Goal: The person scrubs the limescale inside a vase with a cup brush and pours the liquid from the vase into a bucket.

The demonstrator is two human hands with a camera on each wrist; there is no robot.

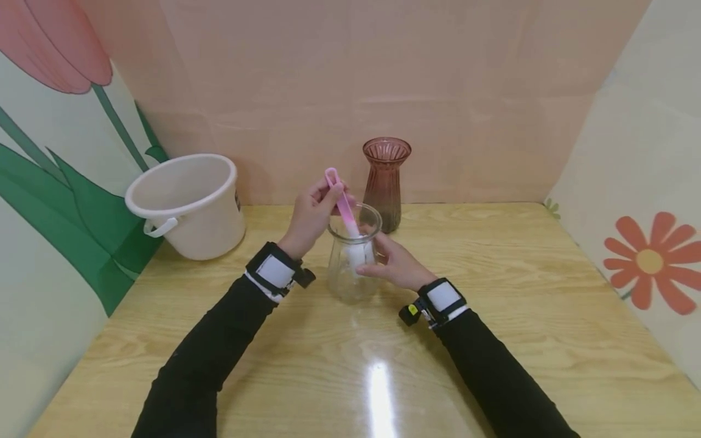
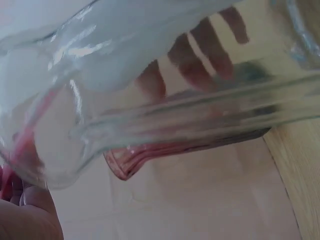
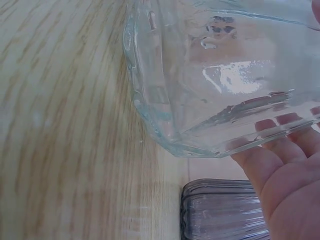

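Two vases standing, one clear glass vase [image 1: 353, 261] near, one red glass vase [image 1: 386, 182] far, one pink brush [image 1: 344, 210], one white bucket [image 1: 186, 204] sitting far left, two hands working.

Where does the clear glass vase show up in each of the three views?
Head: clear vase at centre, between both hands.
Left wrist: fills the upper frame, lying slantwise.
Right wrist: upper right, base toward the camera.
Shared landmark: the reddish ribbed vase.

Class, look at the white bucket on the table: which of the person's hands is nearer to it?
The left. The left hand holds the pink brush handle just to the right of the white bucket. The right hand grips the clear glass vase on its far side, farther away.
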